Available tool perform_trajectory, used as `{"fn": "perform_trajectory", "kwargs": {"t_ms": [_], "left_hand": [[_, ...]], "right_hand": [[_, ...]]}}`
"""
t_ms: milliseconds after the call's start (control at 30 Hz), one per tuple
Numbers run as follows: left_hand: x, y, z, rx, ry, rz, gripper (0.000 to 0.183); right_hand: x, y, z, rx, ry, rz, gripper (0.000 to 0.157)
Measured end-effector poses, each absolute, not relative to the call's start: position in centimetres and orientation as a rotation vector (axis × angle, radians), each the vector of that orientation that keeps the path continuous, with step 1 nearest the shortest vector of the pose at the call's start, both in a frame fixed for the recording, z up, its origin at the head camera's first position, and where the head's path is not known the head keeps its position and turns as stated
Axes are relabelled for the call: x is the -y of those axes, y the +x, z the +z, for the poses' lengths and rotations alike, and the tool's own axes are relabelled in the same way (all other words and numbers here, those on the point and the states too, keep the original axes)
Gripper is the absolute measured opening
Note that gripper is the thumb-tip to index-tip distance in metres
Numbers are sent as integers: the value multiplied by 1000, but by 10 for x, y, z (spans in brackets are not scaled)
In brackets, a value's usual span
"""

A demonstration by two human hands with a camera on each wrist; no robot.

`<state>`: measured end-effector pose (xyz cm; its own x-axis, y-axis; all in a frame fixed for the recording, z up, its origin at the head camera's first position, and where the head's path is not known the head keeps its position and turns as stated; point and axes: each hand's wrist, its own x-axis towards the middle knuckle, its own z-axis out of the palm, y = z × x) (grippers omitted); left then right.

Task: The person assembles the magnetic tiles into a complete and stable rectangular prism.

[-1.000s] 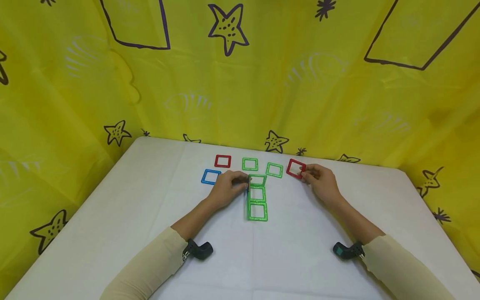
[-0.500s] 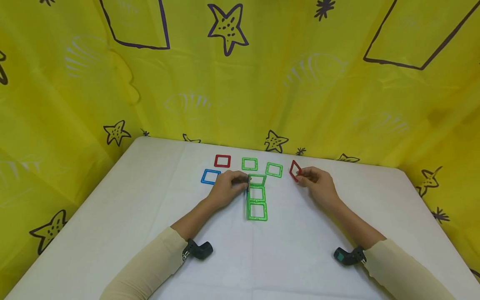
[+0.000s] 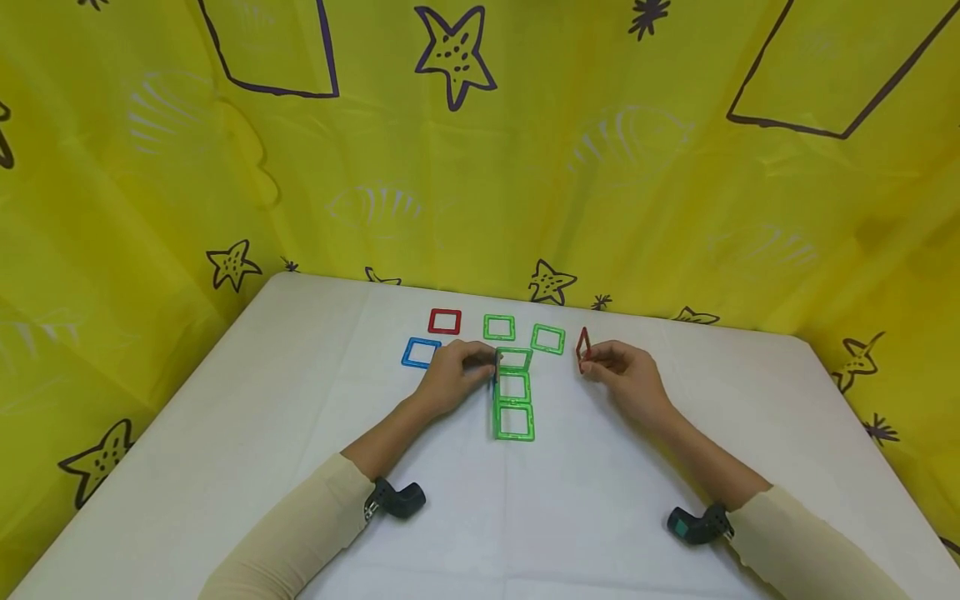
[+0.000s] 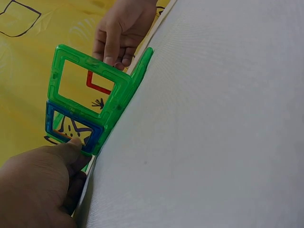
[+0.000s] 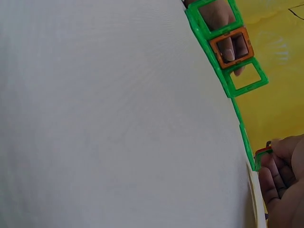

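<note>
In the head view, my left hand [image 3: 453,379] is at the left side of a structure of square magnetic tiles. Green tiles [image 3: 514,437] lie in a row there, with a raised green tile [image 3: 514,351] at the far end. The left wrist view shows my thumb pressed on an upright blue tile [image 4: 98,135], the fingers partly hidden behind it. A taller green tile [image 4: 54,76] stands beside it. An orange tile [image 5: 216,54] shows among the green ones in the right wrist view. My right hand [image 3: 633,383] pinches a red tile [image 3: 579,350], turned nearly edge-on, right of the structure.
Loose tiles lie behind the structure: a red tile [image 3: 432,322], a blue tile [image 3: 407,352], a green tile [image 3: 499,337] and another green tile [image 3: 548,352]. The white table [image 3: 585,517] ends at the back against a yellow patterned curtain [image 3: 480,192].
My right hand has turned the red tile from facing the head camera to nearly edge-on and brought it slightly nearer and left. My left hand has stayed put.
</note>
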<state>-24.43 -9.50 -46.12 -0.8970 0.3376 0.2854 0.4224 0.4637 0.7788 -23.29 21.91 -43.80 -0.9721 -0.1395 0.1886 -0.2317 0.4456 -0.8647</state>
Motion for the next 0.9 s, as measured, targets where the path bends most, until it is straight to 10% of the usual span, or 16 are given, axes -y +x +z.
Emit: {"fn": "perform_trajectory", "kwargs": {"t_ms": [900], "left_hand": [[95, -243, -459, 2612, -670, -1445, 24]], "right_hand": [[-191, -209, -437, 2630, 469, 1576, 14]]}}
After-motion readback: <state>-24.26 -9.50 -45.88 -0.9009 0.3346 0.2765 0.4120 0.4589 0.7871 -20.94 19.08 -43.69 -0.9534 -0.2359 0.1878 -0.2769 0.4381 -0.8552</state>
